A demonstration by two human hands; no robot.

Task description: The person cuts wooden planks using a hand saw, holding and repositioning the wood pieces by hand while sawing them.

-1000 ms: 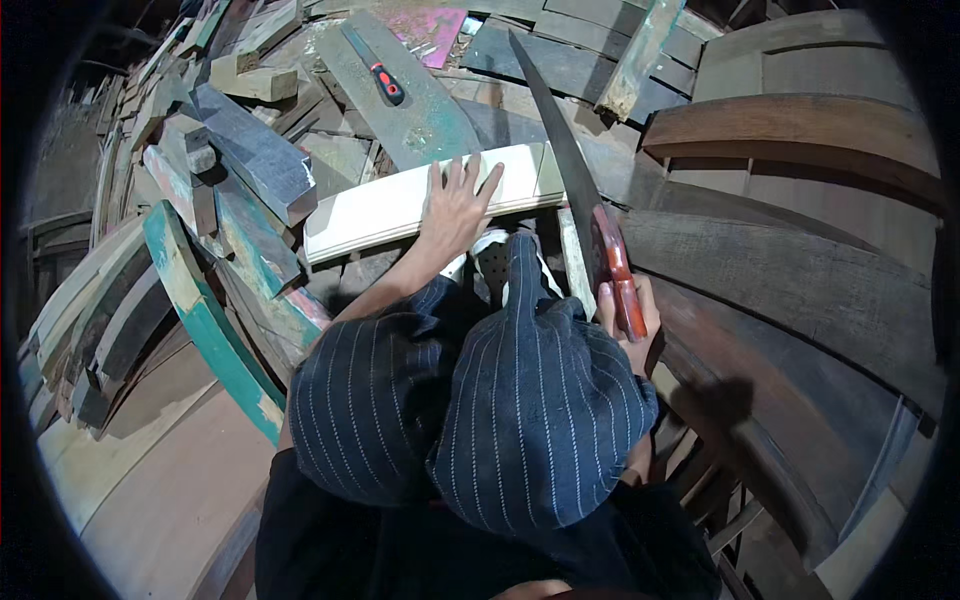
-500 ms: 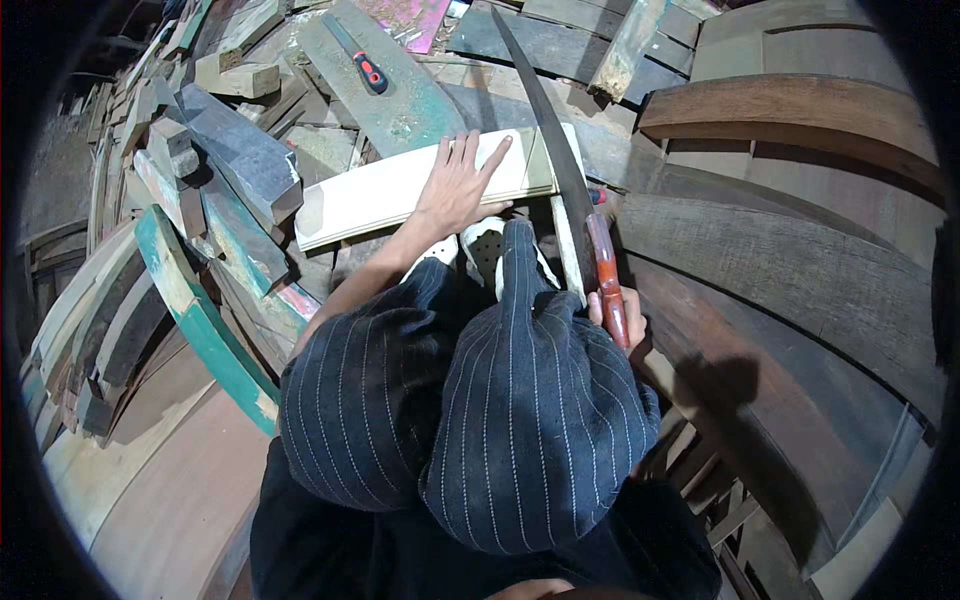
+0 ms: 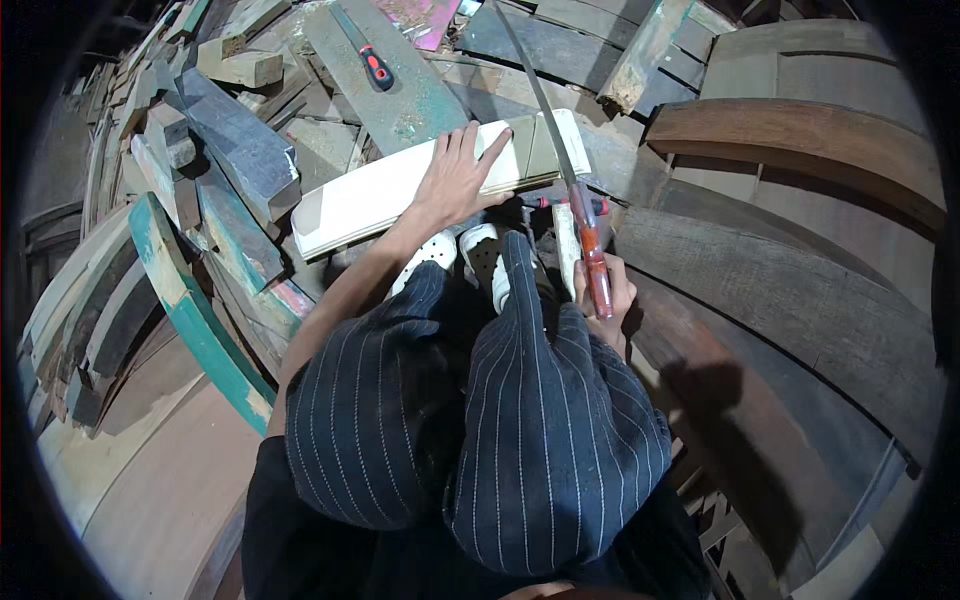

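Observation:
A white board (image 3: pixel 365 200) lies crosswise ahead of my knees, with a greyish band near its right end. My left hand (image 3: pixel 455 182) rests flat on it, fingers spread. My right hand (image 3: pixel 610 292) is wrapped round the reddish-brown handle of a handsaw (image 3: pixel 597 262). The long saw blade (image 3: pixel 541 92) crosses over the board's right part and points away from me. In this view I cannot tell whether the teeth touch the board. Below the board, a narrow whitish wood piece (image 3: pixel 567 245) stands beside the saw handle.
A red-and-black-handled tool (image 3: pixel 375 70) lies on a dusty greenish plank (image 3: pixel 400 115). Wood offcuts (image 3: pixel 235 140) pile up at left, near a curved teal piece (image 3: pixel 205 320). Large curved timbers (image 3: pixel 780 240) fill the right side. White shoes (image 3: pixel 430 258) stand just behind the board.
The saw handle and right hand have moved slightly forward and left. The blade now shows more edge-on. My left hand keeps its place on the board.

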